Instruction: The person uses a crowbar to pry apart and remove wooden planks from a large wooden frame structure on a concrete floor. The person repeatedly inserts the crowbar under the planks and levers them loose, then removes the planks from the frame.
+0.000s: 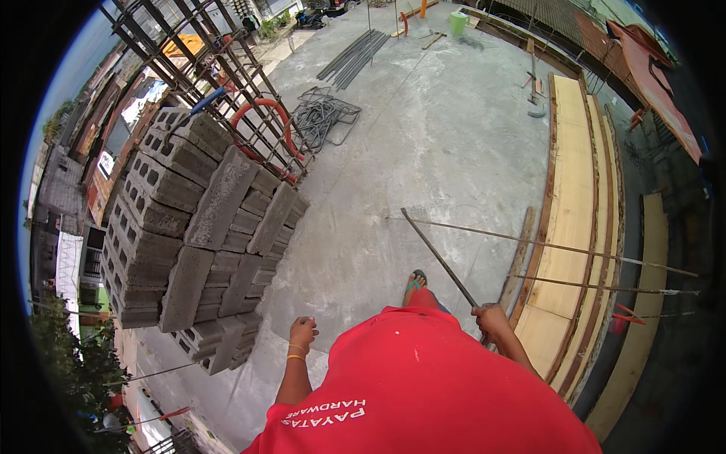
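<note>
My right hand (493, 321) is closed round one end of a long dark metal bar (439, 257). The bar slants forward and left over the concrete floor, and its far tip looks slightly bent. My left hand (304, 333), with a yellow band at the wrist, hangs at my side with fingers loosely bent. Nothing shows in it. Nearest to that hand is a tall stack of grey hollow concrete blocks (170, 219). One sandaled foot (416, 281) shows ahead of my red shirt.
Thin rebars (560, 248) stick out across the right side, over long wooden planks (569, 181). An upright rebar cage (219, 68) with an orange hose (261, 104) rises behind the blocks. Farther off lie a coiled cable (321, 117), grey pipes (354, 59) and a green bucket (458, 23).
</note>
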### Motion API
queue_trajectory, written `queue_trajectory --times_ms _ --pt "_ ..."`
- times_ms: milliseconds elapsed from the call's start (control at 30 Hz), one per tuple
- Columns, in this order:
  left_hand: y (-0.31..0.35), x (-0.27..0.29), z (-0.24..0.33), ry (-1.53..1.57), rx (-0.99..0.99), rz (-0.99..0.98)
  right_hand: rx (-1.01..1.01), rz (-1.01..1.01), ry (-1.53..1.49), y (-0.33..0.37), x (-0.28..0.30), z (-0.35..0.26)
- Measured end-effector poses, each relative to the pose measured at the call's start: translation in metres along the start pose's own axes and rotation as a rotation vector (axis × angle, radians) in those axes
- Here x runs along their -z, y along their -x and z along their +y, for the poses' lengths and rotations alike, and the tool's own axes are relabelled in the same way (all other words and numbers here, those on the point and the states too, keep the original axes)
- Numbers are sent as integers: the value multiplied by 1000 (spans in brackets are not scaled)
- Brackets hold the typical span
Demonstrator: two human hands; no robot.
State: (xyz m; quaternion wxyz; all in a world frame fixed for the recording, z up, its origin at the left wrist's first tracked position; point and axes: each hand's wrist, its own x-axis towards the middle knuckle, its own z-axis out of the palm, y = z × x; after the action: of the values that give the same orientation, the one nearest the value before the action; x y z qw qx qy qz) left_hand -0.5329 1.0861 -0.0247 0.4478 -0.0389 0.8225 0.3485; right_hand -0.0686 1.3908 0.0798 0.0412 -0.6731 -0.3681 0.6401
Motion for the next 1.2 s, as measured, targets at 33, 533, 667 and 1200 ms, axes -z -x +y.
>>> queue_trajectory --times_ms 33,533,667,1200 --pt "-5 -1 3 33 79 45 -9 30 61 -28 -4 -23" --pt "-186 -119 297 -148 198 -149 -200 233 -339 -319 -6 -241" --pt "-290 -128 461 -257 72 -235 -411 266 -462 -371 -13 -283" --pt "-404 -366 925 -654 -413 -575 -421 541 -338 -436 -34 -397"
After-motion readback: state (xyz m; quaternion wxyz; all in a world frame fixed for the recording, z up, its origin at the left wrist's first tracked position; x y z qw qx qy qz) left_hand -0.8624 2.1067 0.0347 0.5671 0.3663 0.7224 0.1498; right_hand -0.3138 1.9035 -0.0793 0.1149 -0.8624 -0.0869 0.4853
